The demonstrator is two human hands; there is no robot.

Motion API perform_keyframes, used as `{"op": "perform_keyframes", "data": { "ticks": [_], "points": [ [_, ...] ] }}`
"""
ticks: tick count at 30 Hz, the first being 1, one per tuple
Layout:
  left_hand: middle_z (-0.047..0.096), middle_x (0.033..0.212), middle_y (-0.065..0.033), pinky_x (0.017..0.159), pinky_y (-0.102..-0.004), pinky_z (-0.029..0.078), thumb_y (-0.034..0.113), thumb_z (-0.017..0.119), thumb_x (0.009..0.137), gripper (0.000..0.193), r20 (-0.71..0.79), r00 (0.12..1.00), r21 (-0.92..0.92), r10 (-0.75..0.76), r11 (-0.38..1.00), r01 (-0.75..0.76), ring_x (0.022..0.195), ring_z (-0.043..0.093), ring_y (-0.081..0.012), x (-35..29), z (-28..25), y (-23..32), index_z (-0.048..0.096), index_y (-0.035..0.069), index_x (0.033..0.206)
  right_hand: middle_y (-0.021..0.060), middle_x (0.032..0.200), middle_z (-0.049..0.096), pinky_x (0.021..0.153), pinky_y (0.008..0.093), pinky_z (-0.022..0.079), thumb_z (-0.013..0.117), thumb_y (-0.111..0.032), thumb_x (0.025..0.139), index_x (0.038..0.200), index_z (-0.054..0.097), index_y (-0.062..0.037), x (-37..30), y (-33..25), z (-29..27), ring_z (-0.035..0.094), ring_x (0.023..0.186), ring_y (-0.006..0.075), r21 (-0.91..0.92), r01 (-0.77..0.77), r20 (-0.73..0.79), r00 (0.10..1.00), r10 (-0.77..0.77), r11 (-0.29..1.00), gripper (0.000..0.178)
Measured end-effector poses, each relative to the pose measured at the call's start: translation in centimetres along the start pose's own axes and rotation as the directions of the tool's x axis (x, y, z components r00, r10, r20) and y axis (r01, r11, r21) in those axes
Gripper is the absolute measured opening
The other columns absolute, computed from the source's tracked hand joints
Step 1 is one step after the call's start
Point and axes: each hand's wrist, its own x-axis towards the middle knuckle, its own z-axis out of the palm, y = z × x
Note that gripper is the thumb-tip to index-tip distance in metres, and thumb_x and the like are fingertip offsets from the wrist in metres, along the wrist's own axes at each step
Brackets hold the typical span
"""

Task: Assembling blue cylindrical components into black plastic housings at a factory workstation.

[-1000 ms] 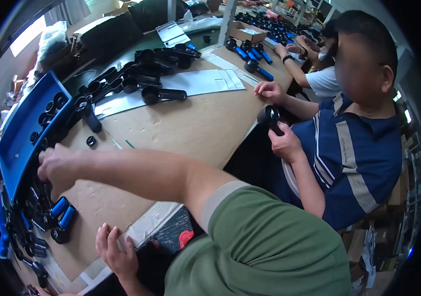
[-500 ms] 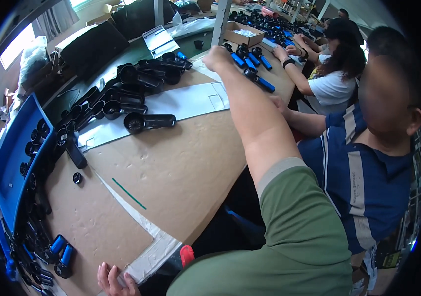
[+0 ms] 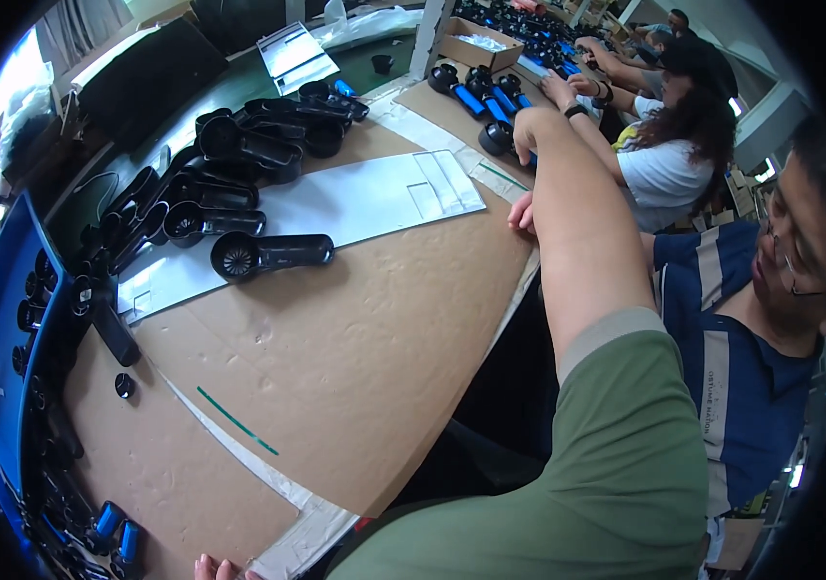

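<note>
My right arm stretches far across the table, and my right hand [image 3: 535,128] hangs bent downward over a black round-headed tool with a blue handle [image 3: 497,138]. Part of the blue handle disappears under my fingers; whether they grip it is hidden. At the lower edge, the fingertips of my left hand [image 3: 218,568] rest apart near the taped table edge, with nothing seen in them. A black plastic housing with a round grille head and handle [image 3: 268,253] lies by the front edge of a long white panel [image 3: 374,198]. Several similar housings [image 3: 249,145] are heaped behind it.
At the left stands a blue tray [image 3: 7,358] with black parts. A small black cap [image 3: 124,386] and a green strip [image 3: 237,421] lie on the brown tabletop [image 3: 355,338]. A cardboard box [image 3: 476,46] is at the back. A co-worker's hand [image 3: 522,213] is close to my right arm.
My right hand has moved rightward and nearer, to the black tool with the blue handle. The whole view has shifted, and less of my left hand shows at the lower edge.
</note>
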Motion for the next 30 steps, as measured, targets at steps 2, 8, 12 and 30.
{"op": "perform_keyframes", "data": {
  "ticks": [2,8,12,30],
  "points": [
    [0.058,0.147,-0.0252,0.113,-0.0447,0.049,0.006,0.070,0.090,0.041,-0.020,0.999,0.000,0.029,1.000,-0.029,0.131,0.059,-0.0387,0.0,0.3,-0.2,0.070,0.004,0.130,0.0149,0.110,0.080,0.089,0.0469,0.063,0.091,-0.018,0.072,0.112,0.082,0.0013,-1.2,-0.6,1.0,0.076,0.090,0.0332,0.116,0.087,0.097,0.990,-0.098,0.990,0.045],
    [0.058,0.147,-0.0241,0.113,-0.0443,0.049,0.005,0.070,0.089,0.040,-0.049,0.998,-0.003,0.044,0.999,-0.044,0.132,0.059,-0.0386,-0.6,0.4,-0.1,0.070,0.004,0.130,0.0173,0.119,0.078,0.090,0.0475,0.062,0.090,-0.021,0.072,0.115,0.082,0.0003,-3.0,-4.9,-1.2,0.076,0.099,0.0350,0.339,0.123,-0.072,0.992,-0.105,0.933,0.050],
    [0.058,0.148,-0.0232,0.114,-0.0454,0.048,0.005,0.070,0.090,0.041,0.137,0.967,0.019,-0.215,0.977,0.214,0.132,0.058,-0.0384,-0.5,-1.5,1.5,0.070,0.004,0.130,0.0178,0.148,0.066,0.109,0.0508,0.052,0.085,-0.028,0.074,0.120,0.082,-0.0048,-2.7,-9.0,-2.9,0.059,0.135,0.0362,0.373,0.103,-0.258,0.966,-0.003,0.922,0.051],
    [0.055,0.152,-0.0232,0.121,-0.0495,0.041,0.011,0.070,0.096,0.043,0.301,0.942,0.108,-0.151,0.986,0.124,0.142,0.052,-0.0387,-3.5,-4.9,-0.8,0.065,0.005,0.138,0.0164,0.140,0.069,0.121,0.0658,0.025,0.079,-0.051,0.075,0.118,0.083,-0.0119,4.2,-11.6,-2.6,0.040,0.149,0.0391,0.382,0.279,-0.341,0.929,-0.146,0.881,0.058]
  ]
}}
